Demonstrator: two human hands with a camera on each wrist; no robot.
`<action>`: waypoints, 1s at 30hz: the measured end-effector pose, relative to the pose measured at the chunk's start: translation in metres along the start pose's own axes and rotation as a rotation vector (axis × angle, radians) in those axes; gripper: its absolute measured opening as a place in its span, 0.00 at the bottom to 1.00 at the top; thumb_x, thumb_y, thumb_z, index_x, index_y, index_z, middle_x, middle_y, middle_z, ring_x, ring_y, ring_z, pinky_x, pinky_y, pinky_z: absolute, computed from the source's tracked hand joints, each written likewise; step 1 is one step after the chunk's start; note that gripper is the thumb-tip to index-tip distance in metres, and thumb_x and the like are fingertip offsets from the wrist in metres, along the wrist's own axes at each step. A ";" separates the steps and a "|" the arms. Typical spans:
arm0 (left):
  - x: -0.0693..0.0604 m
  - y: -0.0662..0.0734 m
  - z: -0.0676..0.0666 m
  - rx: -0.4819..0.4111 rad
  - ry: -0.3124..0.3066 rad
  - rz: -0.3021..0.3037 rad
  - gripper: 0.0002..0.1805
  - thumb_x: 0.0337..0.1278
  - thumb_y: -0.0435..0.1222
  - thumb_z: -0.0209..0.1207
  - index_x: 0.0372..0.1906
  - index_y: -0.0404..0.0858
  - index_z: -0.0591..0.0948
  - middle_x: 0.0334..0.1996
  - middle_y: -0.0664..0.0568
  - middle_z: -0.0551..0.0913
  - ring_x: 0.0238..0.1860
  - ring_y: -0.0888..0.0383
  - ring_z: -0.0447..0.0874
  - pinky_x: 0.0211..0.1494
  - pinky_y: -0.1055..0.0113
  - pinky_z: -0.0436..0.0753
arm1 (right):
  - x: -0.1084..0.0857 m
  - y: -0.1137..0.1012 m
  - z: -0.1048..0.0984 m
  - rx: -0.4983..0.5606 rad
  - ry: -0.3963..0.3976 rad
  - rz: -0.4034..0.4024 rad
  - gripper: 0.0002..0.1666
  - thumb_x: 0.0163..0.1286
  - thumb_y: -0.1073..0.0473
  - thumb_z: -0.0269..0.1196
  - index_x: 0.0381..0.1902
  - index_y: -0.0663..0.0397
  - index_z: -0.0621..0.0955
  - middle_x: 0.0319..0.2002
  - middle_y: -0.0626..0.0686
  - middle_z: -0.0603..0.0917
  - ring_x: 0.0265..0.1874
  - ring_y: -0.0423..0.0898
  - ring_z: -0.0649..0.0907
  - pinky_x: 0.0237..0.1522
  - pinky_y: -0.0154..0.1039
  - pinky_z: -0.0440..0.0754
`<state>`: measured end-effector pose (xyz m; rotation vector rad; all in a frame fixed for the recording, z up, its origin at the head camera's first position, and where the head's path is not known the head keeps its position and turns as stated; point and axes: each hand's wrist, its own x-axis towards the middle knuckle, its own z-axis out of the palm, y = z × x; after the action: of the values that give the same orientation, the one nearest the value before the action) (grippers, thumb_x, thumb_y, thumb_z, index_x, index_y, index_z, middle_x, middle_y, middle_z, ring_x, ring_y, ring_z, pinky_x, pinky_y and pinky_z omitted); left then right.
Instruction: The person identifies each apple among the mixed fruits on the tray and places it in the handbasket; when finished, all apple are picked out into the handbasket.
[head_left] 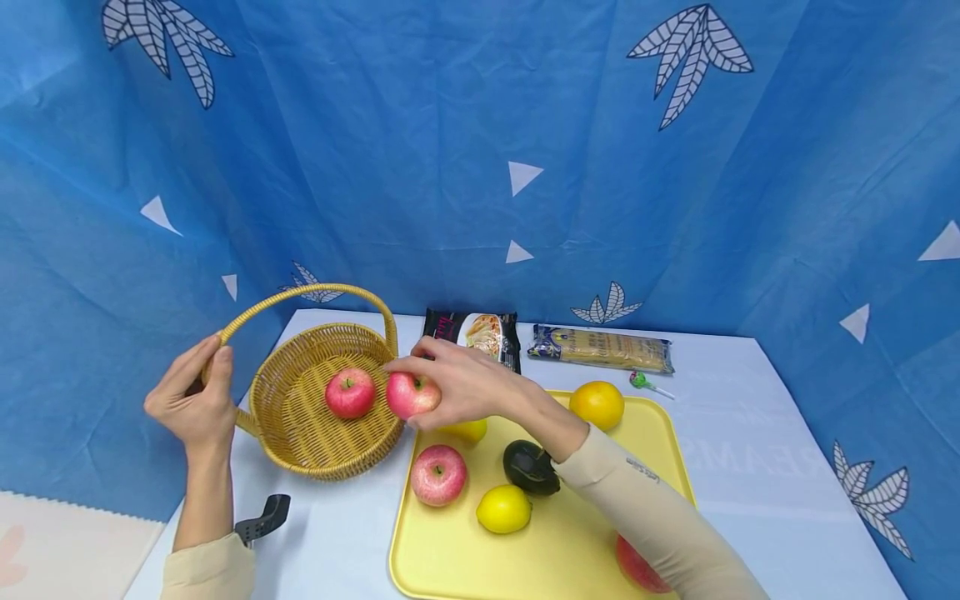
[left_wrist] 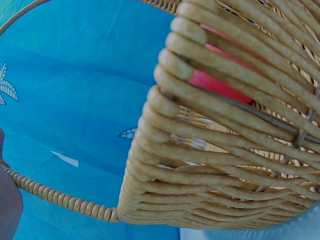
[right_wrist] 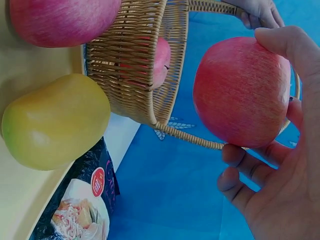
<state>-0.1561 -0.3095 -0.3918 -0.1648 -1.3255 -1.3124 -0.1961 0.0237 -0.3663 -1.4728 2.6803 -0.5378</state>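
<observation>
A wicker basket (head_left: 322,454) with a tall arched handle stands at the left of the table. My left hand (head_left: 197,396) grips the left side of that handle; in the left wrist view only a sliver of the hand shows beside the woven wall. One red apple (head_left: 350,393) lies inside the basket. Another apple (right_wrist: 242,92) is held between the thumb and fingers of my right hand (head_left: 468,383), at the basket's right rim and above the tray's corner. The right wrist view shows the fingers curved around that apple.
A yellow tray (head_left: 450,575) holds an apple (head_left: 438,475), a lemon (head_left: 504,509), a dark avocado-like fruit (head_left: 528,468), an orange-yellow fruit (head_left: 597,405) and another yellow fruit (right_wrist: 55,122). Behind it lie a black food packet (head_left: 487,333), a noodle pack (head_left: 600,348) and a lollipop (head_left: 640,381).
</observation>
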 end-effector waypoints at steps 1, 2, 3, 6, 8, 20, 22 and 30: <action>0.000 0.000 0.000 0.003 -0.002 -0.002 0.10 0.44 0.21 0.71 0.35 0.20 0.87 0.36 0.36 0.89 0.36 0.58 0.91 0.41 0.78 0.85 | 0.001 0.000 0.000 0.003 0.000 0.002 0.42 0.58 0.31 0.66 0.71 0.23 0.70 0.55 0.43 0.73 0.47 0.37 0.74 0.37 0.29 0.78; 0.000 0.000 0.000 0.004 -0.003 -0.003 0.09 0.44 0.21 0.71 0.35 0.20 0.87 0.36 0.36 0.89 0.36 0.59 0.90 0.41 0.78 0.85 | 0.001 0.000 0.001 0.004 0.001 0.003 0.42 0.57 0.31 0.66 0.71 0.23 0.70 0.55 0.42 0.73 0.47 0.37 0.74 0.38 0.29 0.78; 0.000 0.000 0.000 0.004 -0.004 -0.004 0.09 0.44 0.20 0.70 0.35 0.20 0.87 0.36 0.36 0.89 0.35 0.59 0.90 0.41 0.78 0.85 | 0.002 0.000 0.001 0.005 0.001 0.005 0.42 0.57 0.31 0.66 0.71 0.23 0.71 0.55 0.42 0.73 0.47 0.37 0.74 0.38 0.29 0.78; 0.000 0.000 0.000 0.003 -0.005 -0.004 0.09 0.44 0.21 0.71 0.35 0.20 0.87 0.36 0.36 0.89 0.35 0.59 0.90 0.40 0.78 0.85 | 0.003 0.001 0.002 0.004 0.001 0.012 0.42 0.56 0.32 0.67 0.70 0.24 0.71 0.54 0.41 0.73 0.47 0.36 0.73 0.39 0.29 0.78; 0.000 0.000 0.000 0.006 -0.006 -0.001 0.10 0.44 0.21 0.71 0.35 0.20 0.87 0.36 0.36 0.89 0.36 0.59 0.90 0.41 0.78 0.85 | 0.005 0.000 0.003 0.002 0.002 0.015 0.42 0.56 0.32 0.67 0.70 0.25 0.71 0.53 0.41 0.73 0.46 0.35 0.73 0.39 0.29 0.78; 0.000 0.002 0.001 0.016 -0.013 -0.004 0.09 0.45 0.22 0.71 0.35 0.22 0.88 0.36 0.37 0.89 0.36 0.58 0.91 0.41 0.78 0.85 | 0.017 -0.009 0.004 0.027 -0.015 -0.017 0.43 0.57 0.32 0.66 0.71 0.26 0.70 0.52 0.41 0.73 0.43 0.36 0.74 0.39 0.28 0.76; 0.000 0.001 0.000 0.026 -0.018 -0.007 0.09 0.46 0.23 0.71 0.36 0.23 0.88 0.36 0.37 0.90 0.36 0.59 0.90 0.41 0.78 0.85 | 0.019 -0.010 0.004 0.033 -0.018 -0.025 0.44 0.57 0.31 0.66 0.72 0.26 0.70 0.52 0.41 0.72 0.44 0.36 0.74 0.40 0.28 0.76; 0.001 0.000 -0.002 0.025 -0.020 -0.012 0.10 0.45 0.22 0.72 0.36 0.22 0.88 0.37 0.37 0.90 0.37 0.58 0.91 0.42 0.78 0.85 | 0.024 -0.014 0.006 0.041 -0.025 -0.027 0.44 0.57 0.30 0.66 0.72 0.25 0.69 0.53 0.42 0.73 0.46 0.37 0.74 0.42 0.30 0.77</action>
<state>-0.1557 -0.3112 -0.3918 -0.1533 -1.3609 -1.3071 -0.1969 -0.0052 -0.3641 -1.4975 2.6175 -0.5684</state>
